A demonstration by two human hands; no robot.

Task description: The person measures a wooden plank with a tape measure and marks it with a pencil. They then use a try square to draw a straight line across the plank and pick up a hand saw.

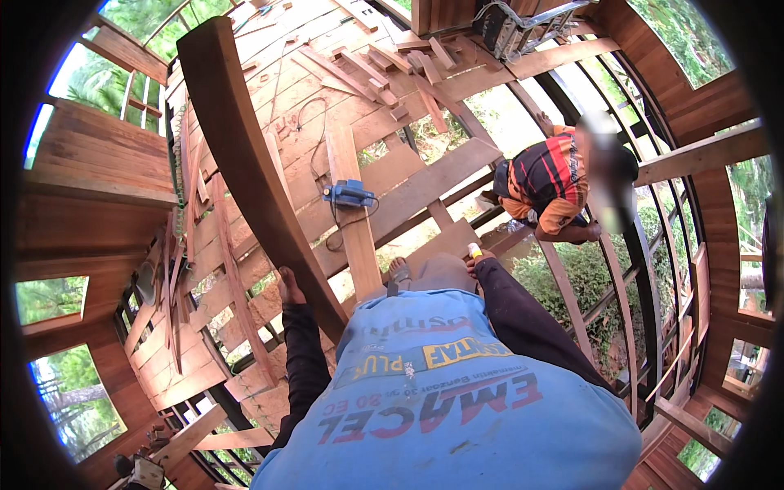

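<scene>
A long, dark wooden beam runs from near my body toward the upper left. My left hand grips its left edge. My right hand is closed on a small white and yellow cylindrical container. A blue power tool with a black cord rests on a pale plank right of the beam. My bare foot shows on the boards beside that plank.
A co-worker in an orange-black shirt bends over joists at right; vegetation shows through the gaps. Offcuts and loose strips lie on the floorboards. A dark metal item stands at the back. Wooden walls surround the floor.
</scene>
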